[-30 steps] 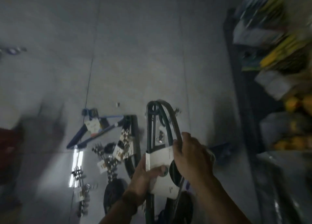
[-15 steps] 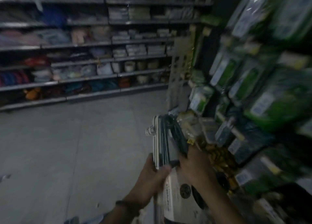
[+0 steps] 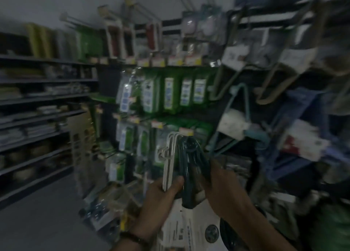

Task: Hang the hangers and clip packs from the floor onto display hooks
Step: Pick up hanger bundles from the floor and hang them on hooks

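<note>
I hold a bundle of hangers upright in front of the display wall. My left hand [image 3: 162, 197] grips the white wire hangers [image 3: 170, 156] near their lower part. My right hand [image 3: 219, 186] grips the dark green hangers [image 3: 189, 167]. A white paper label sleeve [image 3: 189, 230] wraps the bundle below my hands. The hook ends of the hangers reach up near a display hook with a price tag [image 3: 186, 131]. The picture is dim and blurred.
Green packs [image 3: 170, 93] hang on hooks straight ahead. Other hangers [image 3: 244, 106] and wooden ones [image 3: 269, 91] hang at the right. Store shelves [image 3: 37, 118] run along the left, with grey floor [image 3: 37, 222] below. Packs crowd the low hooks [image 3: 117, 197] near my left arm.
My view has swung up from the floor, where more hangers and clip packs lay, to the display wall. Both hands lifted the hanger bundle up toward the hooks.
</note>
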Demonstrator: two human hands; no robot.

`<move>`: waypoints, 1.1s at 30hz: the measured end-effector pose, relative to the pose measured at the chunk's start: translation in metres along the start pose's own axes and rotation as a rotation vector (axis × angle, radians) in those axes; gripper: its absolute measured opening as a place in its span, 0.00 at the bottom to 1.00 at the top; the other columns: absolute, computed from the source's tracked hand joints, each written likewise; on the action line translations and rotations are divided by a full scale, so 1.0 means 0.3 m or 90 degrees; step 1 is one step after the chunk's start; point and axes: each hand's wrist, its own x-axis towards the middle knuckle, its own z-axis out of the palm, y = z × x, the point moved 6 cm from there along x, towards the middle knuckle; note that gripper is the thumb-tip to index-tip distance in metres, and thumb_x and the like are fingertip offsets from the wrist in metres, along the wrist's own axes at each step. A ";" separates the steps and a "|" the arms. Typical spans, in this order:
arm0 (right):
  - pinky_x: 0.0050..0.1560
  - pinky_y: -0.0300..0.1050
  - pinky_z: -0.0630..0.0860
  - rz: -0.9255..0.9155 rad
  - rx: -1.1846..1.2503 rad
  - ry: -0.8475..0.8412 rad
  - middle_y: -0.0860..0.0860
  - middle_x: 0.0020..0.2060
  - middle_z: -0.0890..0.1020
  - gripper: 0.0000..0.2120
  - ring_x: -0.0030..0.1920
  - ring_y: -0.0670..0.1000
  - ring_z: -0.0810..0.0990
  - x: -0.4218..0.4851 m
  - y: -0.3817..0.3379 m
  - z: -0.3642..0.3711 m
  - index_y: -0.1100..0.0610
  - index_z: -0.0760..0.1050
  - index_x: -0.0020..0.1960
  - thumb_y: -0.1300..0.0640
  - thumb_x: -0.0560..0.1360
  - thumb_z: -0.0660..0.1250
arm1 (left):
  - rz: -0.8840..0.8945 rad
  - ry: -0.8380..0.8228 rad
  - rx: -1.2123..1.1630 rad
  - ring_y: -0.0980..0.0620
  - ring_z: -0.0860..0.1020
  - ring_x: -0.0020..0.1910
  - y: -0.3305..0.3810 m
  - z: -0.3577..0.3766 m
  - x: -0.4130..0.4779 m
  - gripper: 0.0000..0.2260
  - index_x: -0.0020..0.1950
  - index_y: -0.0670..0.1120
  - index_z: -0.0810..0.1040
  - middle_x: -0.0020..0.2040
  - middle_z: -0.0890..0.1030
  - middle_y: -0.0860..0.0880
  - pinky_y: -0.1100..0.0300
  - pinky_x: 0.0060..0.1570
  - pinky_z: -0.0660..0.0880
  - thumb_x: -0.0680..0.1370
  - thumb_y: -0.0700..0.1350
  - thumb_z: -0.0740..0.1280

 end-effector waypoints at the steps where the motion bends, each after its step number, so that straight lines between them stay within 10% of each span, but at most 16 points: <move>1: 0.38 0.49 0.77 0.018 -0.010 0.013 0.50 0.44 0.82 0.14 0.40 0.51 0.80 -0.031 0.043 -0.077 0.55 0.70 0.65 0.48 0.84 0.62 | 0.012 -0.022 0.025 0.55 0.87 0.43 0.028 0.058 0.004 0.23 0.47 0.53 0.89 0.42 0.89 0.52 0.57 0.44 0.83 0.71 0.71 0.69; 8: 0.35 0.45 0.73 0.186 -0.074 0.127 0.51 0.40 0.82 0.07 0.39 0.53 0.81 -0.285 0.394 -0.604 0.52 0.75 0.46 0.51 0.82 0.67 | 0.306 -0.105 0.053 0.59 0.82 0.56 0.361 0.548 -0.088 0.15 0.71 0.61 0.72 0.57 0.82 0.61 0.66 0.54 0.78 0.84 0.52 0.65; 12: 0.29 0.46 0.72 0.256 -0.142 0.242 0.51 0.36 0.81 0.10 0.32 0.51 0.78 -0.461 0.611 -0.924 0.50 0.73 0.42 0.50 0.82 0.64 | 0.450 -0.131 0.064 0.65 0.81 0.42 0.574 0.839 -0.198 0.11 0.55 0.60 0.81 0.42 0.83 0.63 0.68 0.39 0.74 0.81 0.64 0.66; 15: 0.36 0.51 0.81 0.300 -0.146 0.298 0.50 0.36 0.82 0.09 0.35 0.53 0.81 -0.617 0.793 -1.157 0.51 0.77 0.43 0.50 0.81 0.65 | 0.555 -0.103 0.162 0.65 0.75 0.29 0.708 1.076 -0.258 0.14 0.36 0.60 0.74 0.27 0.74 0.59 0.68 0.33 0.67 0.80 0.54 0.73; 18: 0.33 0.49 0.80 0.328 -0.186 0.322 0.50 0.33 0.82 0.10 0.33 0.51 0.81 -0.769 0.955 -1.379 0.51 0.78 0.42 0.50 0.80 0.66 | 0.589 -0.218 0.154 0.57 0.77 0.32 0.813 1.346 -0.325 0.11 0.39 0.48 0.81 0.31 0.77 0.55 0.55 0.37 0.76 0.81 0.50 0.73; 26: 0.36 0.50 0.82 0.330 -0.302 0.382 0.49 0.32 0.80 0.14 0.33 0.54 0.82 -1.015 1.342 -1.899 0.50 0.75 0.39 0.47 0.82 0.63 | 0.729 -0.408 0.124 0.67 0.83 0.34 1.188 2.061 -0.610 0.12 0.42 0.69 0.84 0.36 0.84 0.67 0.73 0.37 0.76 0.78 0.51 0.78; 33: 0.37 0.45 0.79 0.338 -0.441 0.310 0.47 0.37 0.80 0.13 0.41 0.53 0.84 -0.873 1.576 -2.219 0.48 0.70 0.36 0.54 0.79 0.67 | 0.773 -0.434 0.084 0.57 0.85 0.33 1.387 2.449 -0.580 0.07 0.44 0.52 0.86 0.39 0.87 0.52 0.56 0.35 0.84 0.80 0.51 0.75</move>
